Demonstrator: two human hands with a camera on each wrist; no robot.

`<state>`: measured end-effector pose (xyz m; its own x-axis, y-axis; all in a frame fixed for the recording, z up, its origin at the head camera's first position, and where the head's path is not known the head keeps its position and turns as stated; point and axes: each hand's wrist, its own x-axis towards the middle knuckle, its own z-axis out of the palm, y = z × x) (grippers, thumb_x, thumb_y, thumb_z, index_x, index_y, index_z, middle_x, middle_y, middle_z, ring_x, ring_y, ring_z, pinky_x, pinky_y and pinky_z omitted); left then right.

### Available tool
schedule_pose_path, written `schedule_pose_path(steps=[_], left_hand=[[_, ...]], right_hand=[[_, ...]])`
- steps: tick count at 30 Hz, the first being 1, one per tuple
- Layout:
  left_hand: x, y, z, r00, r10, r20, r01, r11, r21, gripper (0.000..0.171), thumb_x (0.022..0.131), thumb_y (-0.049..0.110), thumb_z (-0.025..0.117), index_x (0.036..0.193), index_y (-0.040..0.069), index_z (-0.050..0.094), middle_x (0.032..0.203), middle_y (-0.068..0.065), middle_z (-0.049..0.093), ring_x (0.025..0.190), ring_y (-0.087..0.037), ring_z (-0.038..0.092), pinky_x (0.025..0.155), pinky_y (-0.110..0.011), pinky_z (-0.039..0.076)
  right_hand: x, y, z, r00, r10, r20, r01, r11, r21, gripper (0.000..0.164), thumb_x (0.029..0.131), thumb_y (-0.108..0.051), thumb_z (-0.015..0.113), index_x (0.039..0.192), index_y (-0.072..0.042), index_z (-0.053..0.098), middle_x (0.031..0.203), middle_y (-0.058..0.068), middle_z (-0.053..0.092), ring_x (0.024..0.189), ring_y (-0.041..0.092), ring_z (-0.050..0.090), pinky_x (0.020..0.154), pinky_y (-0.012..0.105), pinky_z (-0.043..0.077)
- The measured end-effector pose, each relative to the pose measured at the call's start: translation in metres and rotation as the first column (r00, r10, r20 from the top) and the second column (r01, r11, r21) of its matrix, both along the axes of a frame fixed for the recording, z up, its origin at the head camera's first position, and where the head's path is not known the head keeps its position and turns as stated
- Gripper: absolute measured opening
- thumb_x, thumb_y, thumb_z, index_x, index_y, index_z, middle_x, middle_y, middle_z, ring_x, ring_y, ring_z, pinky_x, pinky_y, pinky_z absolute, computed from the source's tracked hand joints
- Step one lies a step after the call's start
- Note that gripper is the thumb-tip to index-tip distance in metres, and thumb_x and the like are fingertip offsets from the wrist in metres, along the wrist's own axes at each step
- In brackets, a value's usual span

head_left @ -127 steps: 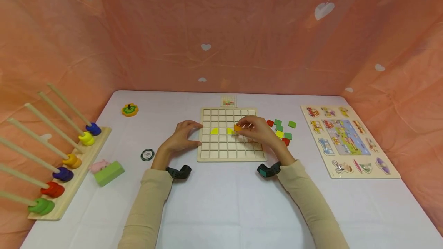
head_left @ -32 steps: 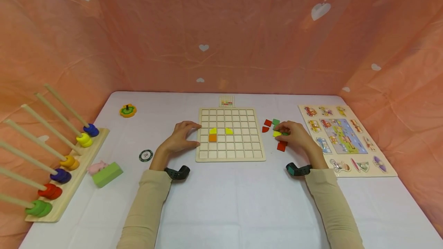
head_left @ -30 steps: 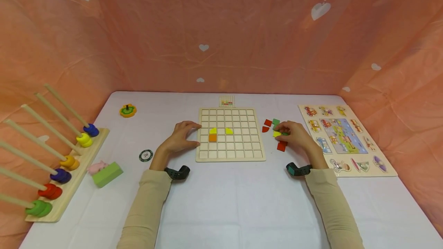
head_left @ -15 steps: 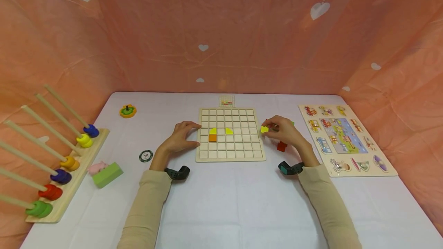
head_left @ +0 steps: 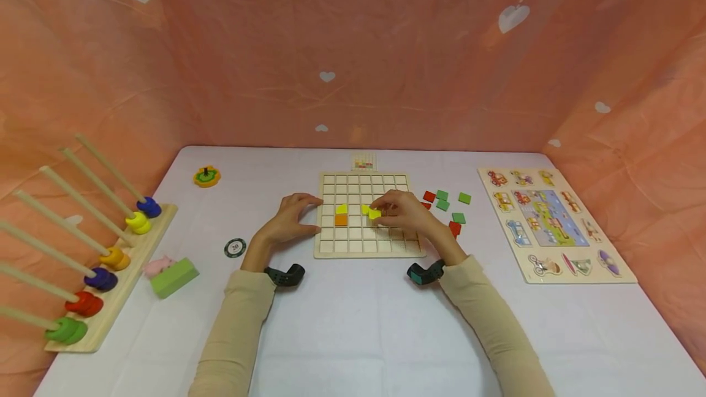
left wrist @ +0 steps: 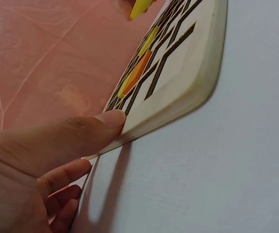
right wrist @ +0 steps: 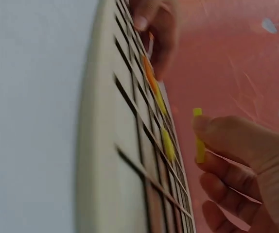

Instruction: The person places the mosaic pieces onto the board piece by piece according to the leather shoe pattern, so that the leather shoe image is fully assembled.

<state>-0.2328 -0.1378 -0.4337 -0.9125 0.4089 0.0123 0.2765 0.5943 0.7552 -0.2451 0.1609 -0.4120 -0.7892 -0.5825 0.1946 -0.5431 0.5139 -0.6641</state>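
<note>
My right hand (head_left: 405,210) pinches a yellow tile (head_left: 374,214) between thumb and fingers, just above the wooden grid board (head_left: 353,247). In the right wrist view the tile (right wrist: 199,141) stands edge-on, apart from the board. On the board lie a yellow quarter-round tile (head_left: 342,208), an orange square tile (head_left: 341,220) directly below it, and another yellow tile (head_left: 365,209) partly behind the held one. My left hand (head_left: 284,219) rests at the board's left edge. Its thumb (left wrist: 111,119) touches the rim, with the other fingers loosely bent alongside.
Loose red and green tiles (head_left: 443,205) lie right of the board. A small pattern card (head_left: 364,162) sits behind it. A picture puzzle (head_left: 557,225) is far right. Leftward are a peg stacker (head_left: 110,287), a green block (head_left: 174,277), a chip (head_left: 235,247) and an orange-green toy (head_left: 206,176).
The orange tile, earlier in my right hand, now lies on the board. That hand went to the loose tiles, took a yellow one and came back left over the board. My left hand stayed.
</note>
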Motion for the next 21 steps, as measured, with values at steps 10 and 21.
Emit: schedule_pose_path(steps=[10, 21], left_hand=[[0.0, 0.001, 0.0, 1.0, 0.006, 0.002, -0.006, 1.0, -0.005, 0.059, 0.076, 0.013, 0.074, 0.13, 0.006, 0.051, 0.137, -0.016, 0.037, 0.132, -0.034, 0.019, 0.108, -0.055, 0.017], [0.0, 0.001, 0.0, 1.0, 0.018, 0.013, -0.017, 1.0, -0.017, 0.058, 0.077, 0.013, 0.074, 0.13, 0.008, 0.051, 0.138, -0.015, 0.036, 0.132, -0.033, 0.019, 0.108, -0.055, 0.018]], right_hand=[[-0.001, -0.027, -0.015, 0.987, 0.056, -0.152, -0.059, 0.998, -0.019, 0.019, 0.074, -0.013, 0.078, 0.09, -0.007, 0.069, 0.089, 0.002, 0.067, 0.082, 0.014, 0.056, 0.074, 0.027, 0.048], [0.003, -0.035, -0.014, 0.979, 0.074, -0.188, -0.056, 0.994, 0.097, 0.007, 0.078, -0.017, 0.075, 0.082, -0.012, 0.074, 0.088, -0.003, 0.067, 0.091, 0.015, 0.055, 0.086, 0.032, 0.044]])
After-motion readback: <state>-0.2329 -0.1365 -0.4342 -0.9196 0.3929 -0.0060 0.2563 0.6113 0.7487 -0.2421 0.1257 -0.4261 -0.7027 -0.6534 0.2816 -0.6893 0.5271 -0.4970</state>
